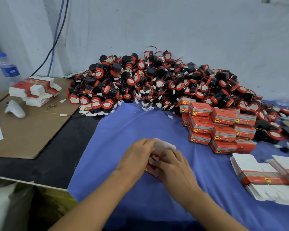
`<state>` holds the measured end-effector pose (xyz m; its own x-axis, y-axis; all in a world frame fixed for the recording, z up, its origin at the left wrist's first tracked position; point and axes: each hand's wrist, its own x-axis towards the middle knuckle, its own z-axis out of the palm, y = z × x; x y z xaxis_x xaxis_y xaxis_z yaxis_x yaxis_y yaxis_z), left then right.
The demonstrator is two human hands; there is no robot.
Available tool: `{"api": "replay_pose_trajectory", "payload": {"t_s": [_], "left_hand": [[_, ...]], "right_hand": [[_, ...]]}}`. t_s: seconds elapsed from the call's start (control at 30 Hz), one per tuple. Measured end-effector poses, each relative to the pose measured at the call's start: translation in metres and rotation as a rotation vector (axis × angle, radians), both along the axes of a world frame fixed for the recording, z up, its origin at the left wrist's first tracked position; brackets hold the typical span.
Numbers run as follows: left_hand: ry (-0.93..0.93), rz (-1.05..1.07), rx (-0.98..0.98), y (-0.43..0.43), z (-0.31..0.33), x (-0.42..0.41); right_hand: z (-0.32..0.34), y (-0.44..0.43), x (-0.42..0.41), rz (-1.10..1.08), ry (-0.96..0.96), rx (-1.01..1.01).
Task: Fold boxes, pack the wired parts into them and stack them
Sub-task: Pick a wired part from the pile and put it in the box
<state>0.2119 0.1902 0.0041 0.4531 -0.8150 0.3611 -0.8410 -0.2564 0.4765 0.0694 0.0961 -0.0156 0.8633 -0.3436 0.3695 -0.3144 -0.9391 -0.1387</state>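
blue cloth (140, 127) is spread over the near part of the work surface. on it, close to the front edge, a small red and white box (163, 145) is held between both hands. the left hand (137, 155) is curled round its left side. the right hand (175, 165) is wrapped over its right side, with fingers bent onto the box below the white flap raised at the far end. something red and white is glimpsed in the opening, so a part is judged to be inside and closing the flap to be the step in hand, though this cannot be seen for certain.

the task is judged to be well short of halfway. a stack of closed boxes (222, 127) is piled in several layers to the right. far more is left. a heap of wired parts (157, 80), black with red rims and thin leads ending in white plugs, is banked against the wall behind the cloth. flat blanks (265, 179) are laid ready at the right, and a second bundle of blanks (35, 90) is set on a cardboard sheet (32, 127) at the left.

beside the cloth the surface is dark. a water bottle (7, 67) is stood at the far left, and cables (57, 35) are run down the pale wall (190, 30), which is scuffed and marked.
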Motion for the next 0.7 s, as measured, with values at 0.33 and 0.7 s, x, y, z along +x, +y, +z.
{"api": "replay_pose_trajectory", "payload": {"t_s": [0.33, 0.7], "left_hand": [[-0.117, 0.098, 0.088, -0.001, 0.001, 0.002], [-0.21, 0.246, 0.133, -0.006, -0.022, -0.009]], "right_hand": [[0.002, -0.004, -0.004, 0.084, 0.012, 0.087], [0.007, -0.007, -0.003, 0.103, 0.131, 0.077]]}}
